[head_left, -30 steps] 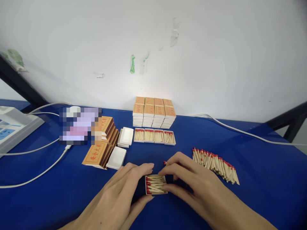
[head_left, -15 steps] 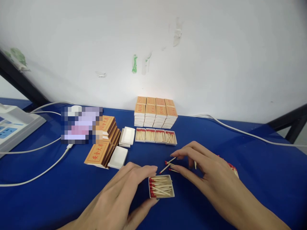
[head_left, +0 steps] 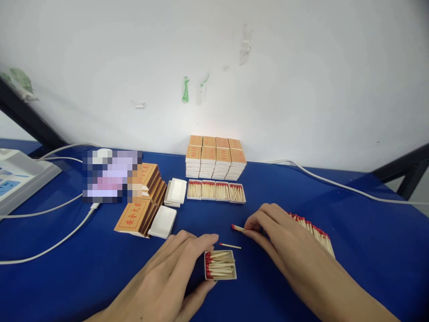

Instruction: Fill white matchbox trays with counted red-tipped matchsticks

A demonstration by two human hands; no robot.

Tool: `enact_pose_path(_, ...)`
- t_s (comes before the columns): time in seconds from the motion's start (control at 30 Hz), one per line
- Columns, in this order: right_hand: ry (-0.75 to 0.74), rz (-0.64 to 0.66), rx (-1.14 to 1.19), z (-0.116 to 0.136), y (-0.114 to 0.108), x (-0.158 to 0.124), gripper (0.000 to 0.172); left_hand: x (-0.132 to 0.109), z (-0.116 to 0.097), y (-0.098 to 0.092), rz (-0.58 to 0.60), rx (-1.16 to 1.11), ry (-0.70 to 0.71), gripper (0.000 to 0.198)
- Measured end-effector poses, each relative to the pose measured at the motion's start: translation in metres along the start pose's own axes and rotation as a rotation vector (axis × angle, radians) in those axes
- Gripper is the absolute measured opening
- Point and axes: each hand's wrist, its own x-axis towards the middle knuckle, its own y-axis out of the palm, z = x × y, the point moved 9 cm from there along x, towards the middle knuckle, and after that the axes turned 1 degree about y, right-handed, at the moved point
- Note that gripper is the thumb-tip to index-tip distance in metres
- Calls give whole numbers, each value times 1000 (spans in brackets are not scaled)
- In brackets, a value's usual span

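Observation:
My left hand (head_left: 167, 273) curves around the left end of a small white matchbox tray (head_left: 235, 271), the thumb at its near side and the fingers by its far side. Red-headed matches (head_left: 219, 266) fill this tray, heads toward the left. Just beyond it a single match (head_left: 230, 246) lies on the blue table. To the right, my right hand (head_left: 271, 228) has its thumb and forefinger pinched on a few matches (head_left: 237, 227), red heads pointing left. Partly behind that hand rests a long pile of matches (head_left: 313, 230).
Filled trays (head_left: 208, 190) form a row before stacked orange-topped matchboxes (head_left: 216, 154). White trays without matches (head_left: 163, 221) and orange matchbox sleeves (head_left: 134, 217) stand left of them. Farther left are a blurred-out phone (head_left: 112, 174), a white cable (head_left: 67, 243) and a power strip (head_left: 30, 176).
My right hand has gathered the scattered matches into its pinch and drawn slightly away from the tray. One match now lies alone beyond the tray. The tray's matches lie straighter.

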Motion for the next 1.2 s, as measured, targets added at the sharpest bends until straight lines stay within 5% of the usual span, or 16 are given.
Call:
enact_pose_path(0.23,-135,-152,-47,33,-18,2,19,-1,9,1,-39,-22,-28,52)
enact_pose_path(0.47,-493,-56,-313,90,10,-11,32,-1,8,2,-55,-4,-26,42)
enact_pose_path(0.7,-259,-98,-76,61,-7,-5,21,2,8,2,-27,-38,-33,37)
enact_pose_path(0.83,-133,-17,39,40,-2,-3,13,3,1,-4,-50,-37,35,22)
enact_pose_path(0.93,-128,28,53,36,2,-3,16,1,1,-9,-93,13,28,18)
enact_pose_path(1.2,-189,-123,-54,44,-15,-2,24,-2,0,-6,-75,-66,132,26)
